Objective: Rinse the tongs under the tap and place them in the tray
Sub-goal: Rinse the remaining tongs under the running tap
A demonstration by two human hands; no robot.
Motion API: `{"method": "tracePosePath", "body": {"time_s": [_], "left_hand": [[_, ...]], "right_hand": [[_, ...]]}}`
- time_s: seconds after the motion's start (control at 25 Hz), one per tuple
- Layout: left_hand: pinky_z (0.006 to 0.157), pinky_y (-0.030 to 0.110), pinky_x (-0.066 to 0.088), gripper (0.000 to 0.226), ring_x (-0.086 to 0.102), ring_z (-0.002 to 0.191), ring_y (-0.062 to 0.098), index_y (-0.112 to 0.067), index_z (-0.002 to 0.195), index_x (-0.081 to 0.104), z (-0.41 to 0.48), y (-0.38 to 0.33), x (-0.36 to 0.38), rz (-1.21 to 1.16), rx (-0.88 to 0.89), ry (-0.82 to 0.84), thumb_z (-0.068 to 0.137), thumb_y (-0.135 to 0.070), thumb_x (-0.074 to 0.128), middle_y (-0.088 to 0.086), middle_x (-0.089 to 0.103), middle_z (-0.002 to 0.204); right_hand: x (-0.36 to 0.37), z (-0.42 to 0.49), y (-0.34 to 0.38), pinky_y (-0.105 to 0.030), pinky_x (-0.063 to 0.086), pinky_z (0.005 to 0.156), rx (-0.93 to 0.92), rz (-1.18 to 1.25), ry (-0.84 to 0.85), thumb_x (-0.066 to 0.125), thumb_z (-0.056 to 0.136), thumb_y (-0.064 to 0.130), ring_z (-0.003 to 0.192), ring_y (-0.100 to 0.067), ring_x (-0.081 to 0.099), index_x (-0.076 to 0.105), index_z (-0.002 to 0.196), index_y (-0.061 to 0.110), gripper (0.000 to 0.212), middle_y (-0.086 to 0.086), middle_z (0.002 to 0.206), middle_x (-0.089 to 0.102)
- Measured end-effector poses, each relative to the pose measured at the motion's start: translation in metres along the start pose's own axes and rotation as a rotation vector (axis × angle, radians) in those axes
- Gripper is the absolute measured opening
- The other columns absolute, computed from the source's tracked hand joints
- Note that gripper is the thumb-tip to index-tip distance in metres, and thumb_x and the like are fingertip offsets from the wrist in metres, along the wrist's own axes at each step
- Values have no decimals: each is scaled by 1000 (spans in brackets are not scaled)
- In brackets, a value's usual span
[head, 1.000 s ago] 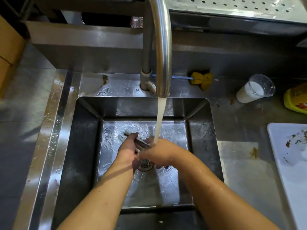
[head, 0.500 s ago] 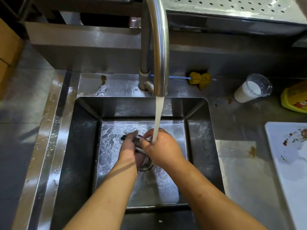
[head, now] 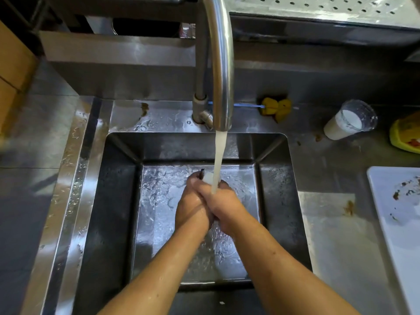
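Observation:
Both my hands are low in the steel sink (head: 118,201), pressed together under the running stream from the tap (head: 221,64). My left hand (head: 193,208) and my right hand (head: 223,205) wrap the tongs (head: 201,172) between them. Only a small dark tip of the tongs pokes out above my left fingers; the rest is hidden by my hands. The water lands on my right hand's fingers. A white tray (head: 400,235) with brown smears lies on the counter at the right edge.
A plastic cup (head: 347,121) of white liquid lies tilted on the counter at the back right. Beside it sit a yellow container (head: 405,137) and a yellow brush with a blue handle (head: 276,106). A perforated steel shelf (head: 318,7) hangs above.
My hands have closed tighter together around the tongs and shifted slightly right, under the stream. The tongs showed more between my hands before; now only a tip shows.

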State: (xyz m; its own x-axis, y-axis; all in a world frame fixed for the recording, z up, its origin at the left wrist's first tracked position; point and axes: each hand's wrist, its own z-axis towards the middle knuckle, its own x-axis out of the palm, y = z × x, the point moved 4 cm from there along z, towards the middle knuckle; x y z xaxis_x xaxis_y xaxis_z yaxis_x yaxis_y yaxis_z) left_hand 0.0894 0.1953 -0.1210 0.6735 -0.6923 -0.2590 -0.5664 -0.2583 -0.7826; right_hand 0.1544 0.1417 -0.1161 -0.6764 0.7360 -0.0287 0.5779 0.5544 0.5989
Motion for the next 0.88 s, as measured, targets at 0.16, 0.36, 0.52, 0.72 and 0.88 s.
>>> {"method": "tracePosePath", "body": {"time_s": [0.16, 0.36, 0.52, 0.72, 0.88], "left_hand": [[94, 38, 52, 45, 62, 120, 28, -23, 146, 48, -6, -14, -13, 601, 235, -29, 102, -31, 57, 3, 56, 138], [84, 32, 47, 49, 56, 119, 21, -38, 148, 48, -3, -12, -30, 788, 306, 63, 100, -38, 56, -4, 55, 133], [98, 39, 51, 36, 52, 117, 21, -33, 136, 55, -1, -26, -27, 928, 384, 94, 101, -35, 52, -4, 59, 127], [111, 43, 46, 53, 48, 135, 22, -43, 143, 53, -9, -34, -35, 885, 533, 189, 91, -40, 62, -8, 57, 148], [101, 42, 56, 86, 63, 125, 20, -49, 150, 37, -13, -6, -61, 716, 202, 119, 74, -73, 69, -10, 52, 152]], "right_hand": [[10, 10, -20, -50, 61, 94, 118, 509, 54, 76, 90, 44, 102, -31, 76, 74, 116, 6, 46, -14, 106, 79], [17, 15, -24, -35, 62, 62, 115, 693, 38, 70, 95, 49, 82, -28, 80, 76, 98, 14, 36, -13, 93, 82], [24, 16, -25, -49, 62, 86, 121, 717, 106, 79, 85, 55, 102, -37, 77, 78, 104, 11, 48, -21, 112, 78], [13, 21, -19, -43, 63, 75, 108, 890, 144, 74, 90, 44, 89, -34, 76, 76, 94, 6, 38, -17, 93, 76], [5, 23, -16, -36, 59, 50, 146, 986, 153, 79, 86, 37, 51, -26, 66, 67, 87, 4, 35, -13, 66, 65]]}}
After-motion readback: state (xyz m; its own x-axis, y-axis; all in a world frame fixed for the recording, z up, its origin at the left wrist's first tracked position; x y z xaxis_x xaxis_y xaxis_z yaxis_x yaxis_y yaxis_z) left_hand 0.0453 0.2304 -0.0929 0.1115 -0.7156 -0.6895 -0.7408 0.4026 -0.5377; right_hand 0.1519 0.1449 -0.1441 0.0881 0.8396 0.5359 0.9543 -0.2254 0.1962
